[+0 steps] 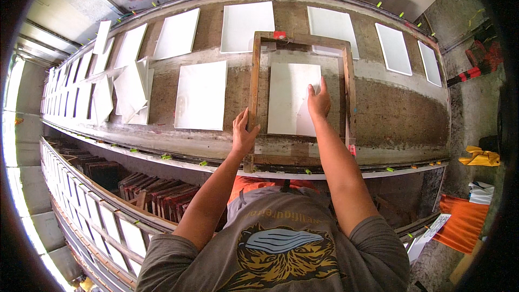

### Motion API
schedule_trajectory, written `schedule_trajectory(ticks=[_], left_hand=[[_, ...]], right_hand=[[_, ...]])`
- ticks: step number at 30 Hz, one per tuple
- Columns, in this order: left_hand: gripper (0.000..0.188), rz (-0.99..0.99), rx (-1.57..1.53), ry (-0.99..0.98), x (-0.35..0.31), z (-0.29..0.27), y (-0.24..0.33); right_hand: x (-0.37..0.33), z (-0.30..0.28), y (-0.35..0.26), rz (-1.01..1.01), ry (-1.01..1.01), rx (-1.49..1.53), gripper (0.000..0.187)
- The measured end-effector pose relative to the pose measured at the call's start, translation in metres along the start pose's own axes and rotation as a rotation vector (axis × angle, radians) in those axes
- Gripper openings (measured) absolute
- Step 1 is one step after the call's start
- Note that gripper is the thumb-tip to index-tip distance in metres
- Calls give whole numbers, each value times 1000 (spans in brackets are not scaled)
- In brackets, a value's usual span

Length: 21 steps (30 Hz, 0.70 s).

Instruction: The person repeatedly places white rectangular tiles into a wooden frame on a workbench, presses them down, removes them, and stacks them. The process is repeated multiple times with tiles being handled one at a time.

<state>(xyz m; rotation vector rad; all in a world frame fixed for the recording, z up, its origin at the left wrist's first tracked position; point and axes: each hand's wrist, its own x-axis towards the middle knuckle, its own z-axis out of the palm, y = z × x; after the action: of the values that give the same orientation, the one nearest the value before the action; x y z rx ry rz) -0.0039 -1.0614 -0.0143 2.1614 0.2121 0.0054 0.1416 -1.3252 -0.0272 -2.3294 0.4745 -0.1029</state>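
Observation:
A rectangular wooden screen-printing frame (348,70) lies on the long table in front of me, with see-through mesh across it. Within its opening shows a white sheet (286,94). My left hand (245,132) is closed around the frame's left bar, thumb on the inner side and fingers on the outer. Over the right part of that sheet is my right hand (319,103), thumb held apart from the fingers; it grips nothing that I can see. A small red piece (279,35) sits on the frame's far bar.
More white sheets (201,95) lie in two rows along the brown-stained table (400,111), some loosely stacked at left. Green clips (308,171) line its edges. Dark frames (157,192) stand below at left. On the right are an orange cloth (462,221) and a yellow glove (479,156).

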Motion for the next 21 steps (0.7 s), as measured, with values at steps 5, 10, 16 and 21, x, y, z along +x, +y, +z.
schedule_trajectory(ticks=[5, 10, 16, 21], left_hand=[[79, -6, -11, 2, 0, 0, 3], [78, -8, -10, 0, 0, 1, 1], [78, -19, 5, -7, 1, 1, 1], [79, -30, 5, -6, 1, 1, 2]], right_hand=[[-5, -9, -12, 27, -24, 20, 67], [-13, -13, -23, 35, -19, 28, 66], [-16, -9, -22, 26, 10, -22, 67], [-19, -5, -25, 41, 48, -236, 68]])
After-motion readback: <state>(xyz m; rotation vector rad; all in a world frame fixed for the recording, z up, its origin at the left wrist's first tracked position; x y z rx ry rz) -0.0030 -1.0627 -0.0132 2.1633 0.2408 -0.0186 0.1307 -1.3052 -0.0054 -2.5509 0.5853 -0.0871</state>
